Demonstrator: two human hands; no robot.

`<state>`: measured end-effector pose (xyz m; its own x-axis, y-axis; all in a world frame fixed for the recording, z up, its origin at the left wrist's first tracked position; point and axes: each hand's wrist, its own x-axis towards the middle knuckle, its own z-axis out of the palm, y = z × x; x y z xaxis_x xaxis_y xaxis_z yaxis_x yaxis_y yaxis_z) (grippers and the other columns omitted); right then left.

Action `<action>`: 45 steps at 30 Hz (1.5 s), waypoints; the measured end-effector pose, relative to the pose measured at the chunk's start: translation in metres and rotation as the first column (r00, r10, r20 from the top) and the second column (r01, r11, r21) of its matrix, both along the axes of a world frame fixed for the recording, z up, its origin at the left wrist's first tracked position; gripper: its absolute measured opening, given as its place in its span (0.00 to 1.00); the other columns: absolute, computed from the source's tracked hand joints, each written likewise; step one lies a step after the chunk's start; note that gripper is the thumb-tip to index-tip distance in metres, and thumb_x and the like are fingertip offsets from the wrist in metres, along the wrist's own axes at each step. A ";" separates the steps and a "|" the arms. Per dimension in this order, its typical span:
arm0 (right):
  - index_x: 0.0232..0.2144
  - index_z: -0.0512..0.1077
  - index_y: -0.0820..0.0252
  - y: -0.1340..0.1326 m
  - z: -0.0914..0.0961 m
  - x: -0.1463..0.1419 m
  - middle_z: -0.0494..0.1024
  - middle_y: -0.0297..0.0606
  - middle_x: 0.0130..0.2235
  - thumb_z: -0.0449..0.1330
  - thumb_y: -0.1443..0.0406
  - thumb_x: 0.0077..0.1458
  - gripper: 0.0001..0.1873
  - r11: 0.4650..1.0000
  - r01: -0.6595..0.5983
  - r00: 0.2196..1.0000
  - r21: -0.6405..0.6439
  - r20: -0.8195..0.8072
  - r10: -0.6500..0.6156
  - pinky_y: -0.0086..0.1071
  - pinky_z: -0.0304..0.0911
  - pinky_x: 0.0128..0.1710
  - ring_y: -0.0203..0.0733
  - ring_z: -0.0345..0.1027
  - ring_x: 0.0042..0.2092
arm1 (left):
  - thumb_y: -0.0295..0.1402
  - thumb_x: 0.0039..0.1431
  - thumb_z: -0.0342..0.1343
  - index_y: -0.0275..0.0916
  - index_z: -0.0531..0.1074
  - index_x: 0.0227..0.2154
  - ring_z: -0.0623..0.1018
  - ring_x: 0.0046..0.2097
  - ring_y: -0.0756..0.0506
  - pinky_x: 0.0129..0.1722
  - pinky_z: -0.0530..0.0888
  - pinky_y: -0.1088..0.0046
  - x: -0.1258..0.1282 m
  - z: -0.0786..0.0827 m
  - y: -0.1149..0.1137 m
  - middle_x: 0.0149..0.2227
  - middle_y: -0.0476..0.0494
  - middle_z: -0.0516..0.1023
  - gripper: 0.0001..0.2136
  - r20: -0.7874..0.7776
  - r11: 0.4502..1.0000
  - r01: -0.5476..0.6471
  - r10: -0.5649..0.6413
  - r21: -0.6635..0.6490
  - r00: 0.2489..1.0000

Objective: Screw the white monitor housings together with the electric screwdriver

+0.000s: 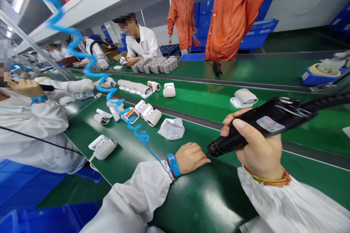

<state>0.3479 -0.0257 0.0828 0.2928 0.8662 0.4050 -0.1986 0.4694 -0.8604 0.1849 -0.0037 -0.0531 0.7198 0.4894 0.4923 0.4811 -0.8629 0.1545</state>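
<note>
My right hand (261, 149) is wrapped round a black electric screwdriver (246, 127), which is tilted down to the left, its cable running off to the right. Close to the driver's tip is my left hand (191, 158), low over the green bench, fingers drawn together; whatever they hold is hidden. A blue wrist strap (172, 165) with a coiled blue cord (140, 134) circles the left wrist. Just beyond lies a clear bag of small metal parts (171, 129). Several white devices with grey fabric cuffs (154, 117) lie to its left.
A green conveyor belt (197, 103) crosses in front, carrying a cuffed device (244, 97) and a row of others (135, 87). Co-workers sit at left and across the line. Another driver (217, 69) hangs beyond the belt. A blue tape holder (322, 74) stands far right.
</note>
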 end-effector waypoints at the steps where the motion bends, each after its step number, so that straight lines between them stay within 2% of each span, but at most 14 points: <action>1: 0.29 0.71 0.59 0.000 -0.001 0.000 0.73 0.33 0.28 0.66 0.59 0.46 0.11 1.000 -0.003 1.000 0.001 0.006 0.003 0.33 0.65 0.25 0.36 0.67 0.23 | 0.45 0.69 0.41 0.38 0.75 0.28 0.75 0.32 0.48 0.35 0.70 0.70 0.000 -0.001 0.000 0.28 0.45 0.76 0.23 0.003 1.000 0.001 -0.001 0.005 1.000; 7: 0.29 0.71 0.58 -0.002 -0.002 -0.001 0.73 0.33 0.29 0.65 0.60 0.47 0.10 1.000 -0.010 1.000 -0.003 0.023 0.011 0.34 0.65 0.26 0.37 0.67 0.24 | 0.45 0.68 0.42 0.38 0.75 0.28 0.75 0.32 0.48 0.35 0.70 0.70 0.001 -0.008 0.004 0.27 0.44 0.75 0.23 -0.001 0.997 -0.071 0.071 0.008 0.997; 15: 0.30 0.71 0.58 -0.002 -0.008 -0.003 0.73 0.34 0.29 0.65 0.59 0.49 0.10 0.999 -0.036 0.999 0.003 0.034 0.036 0.34 0.65 0.27 0.36 0.67 0.25 | 0.44 0.68 0.44 0.37 0.75 0.29 0.74 0.31 0.48 0.34 0.71 0.70 0.000 -0.010 0.006 0.27 0.44 0.74 0.20 0.007 0.999 -0.043 0.043 0.029 0.999; 21: 0.32 0.71 0.58 -0.001 -0.011 -0.004 0.74 0.34 0.31 0.64 0.61 0.52 0.08 0.996 -0.082 0.994 0.035 0.071 0.080 0.32 0.65 0.27 0.35 0.68 0.26 | 0.40 0.69 0.44 0.36 0.74 0.29 0.74 0.30 0.49 0.32 0.71 0.71 0.001 -0.012 0.006 0.26 0.45 0.75 0.19 0.128 0.990 -0.050 0.034 0.129 0.991; 26: 0.30 0.71 0.59 -0.003 -0.011 -0.009 0.74 0.32 0.29 0.64 0.62 0.51 0.07 0.992 -0.105 0.992 0.063 0.079 0.100 0.29 0.64 0.24 0.33 0.67 0.24 | 0.44 0.67 0.45 0.37 0.74 0.27 0.73 0.30 0.48 0.32 0.72 0.71 0.003 -0.012 0.006 0.24 0.45 0.73 0.20 0.179 0.998 -0.052 0.045 0.032 0.983; 27: 0.30 0.71 0.59 -0.003 -0.010 -0.008 0.74 0.32 0.28 0.64 0.62 0.51 0.07 0.993 -0.100 0.992 0.065 0.081 0.095 0.29 0.64 0.24 0.33 0.67 0.24 | 0.46 0.66 0.47 0.37 0.74 0.29 0.74 0.31 0.47 0.33 0.73 0.70 0.003 -0.009 0.005 0.26 0.44 0.73 0.20 0.211 0.999 -0.051 0.051 -0.003 0.976; 29: 0.30 0.71 0.60 -0.001 -0.006 -0.004 0.74 0.33 0.28 0.65 0.63 0.50 0.08 0.995 -0.077 0.994 0.069 0.079 0.071 0.29 0.64 0.24 0.33 0.67 0.24 | 0.52 0.61 0.50 0.35 0.74 0.40 0.75 0.38 0.44 0.39 0.75 0.67 0.003 -0.003 0.005 0.34 0.40 0.76 0.22 0.273 0.995 -0.055 0.074 -0.079 0.959; 32: 0.28 0.72 0.61 0.001 0.008 0.012 0.74 0.34 0.26 0.66 0.62 0.47 0.08 0.995 0.019 1.000 0.096 0.011 -0.020 0.31 0.64 0.22 0.35 0.68 0.23 | 0.54 0.58 0.53 0.36 0.64 0.56 0.72 0.51 0.39 0.51 0.72 0.57 -0.001 0.009 0.011 0.50 0.33 0.71 0.31 0.289 0.982 -0.102 0.145 -0.159 0.946; 35: 0.24 0.72 0.62 0.001 0.029 0.034 0.73 0.33 0.24 0.66 0.63 0.41 0.09 0.968 0.204 0.973 0.144 -0.141 -0.184 0.31 0.62 0.19 0.36 0.66 0.20 | 0.48 0.60 0.55 0.39 0.61 0.59 0.66 0.58 0.36 0.57 0.66 0.51 -0.010 0.019 0.031 0.55 0.32 0.64 0.28 0.249 0.957 -0.233 0.271 -0.172 0.930; 39: 0.18 0.69 0.63 0.001 0.052 0.061 0.70 0.33 0.20 0.64 0.66 0.36 0.07 0.852 0.460 0.870 0.251 -0.321 -0.375 0.30 0.56 0.14 0.36 0.63 0.17 | 0.40 0.56 0.59 0.38 0.60 0.59 0.62 0.61 0.34 0.61 0.61 0.50 -0.022 0.033 0.080 0.58 0.31 0.61 0.29 0.137 0.912 -0.390 0.406 -0.130 0.904; 42: 0.17 0.68 0.63 0.001 0.058 0.075 0.69 0.32 0.18 0.61 0.67 0.36 0.05 0.771 0.556 0.817 0.309 -0.372 -0.440 0.30 0.56 0.13 0.35 0.61 0.15 | 0.39 0.54 0.62 0.34 0.60 0.59 0.60 0.63 0.32 0.62 0.60 0.52 -0.026 0.048 0.126 0.60 0.29 0.60 0.31 -0.054 0.857 -0.505 0.503 -0.103 0.863; 45: 0.17 0.68 0.62 0.003 0.058 0.083 0.69 0.31 0.17 0.61 0.67 0.35 0.04 0.749 0.595 0.785 0.291 -0.410 -0.464 0.30 0.56 0.13 0.35 0.61 0.15 | 0.38 0.55 0.61 0.32 0.60 0.59 0.60 0.64 0.31 0.61 0.61 0.54 -0.024 0.063 0.170 0.62 0.27 0.59 0.31 -0.207 0.789 -0.610 0.586 -0.075 0.783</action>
<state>0.4307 -0.0224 0.1404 0.8148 0.3218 0.4822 -0.0247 0.8503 -0.5257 0.1612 0.1667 0.0095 0.3242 0.8991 0.2942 0.9217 -0.3702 0.1157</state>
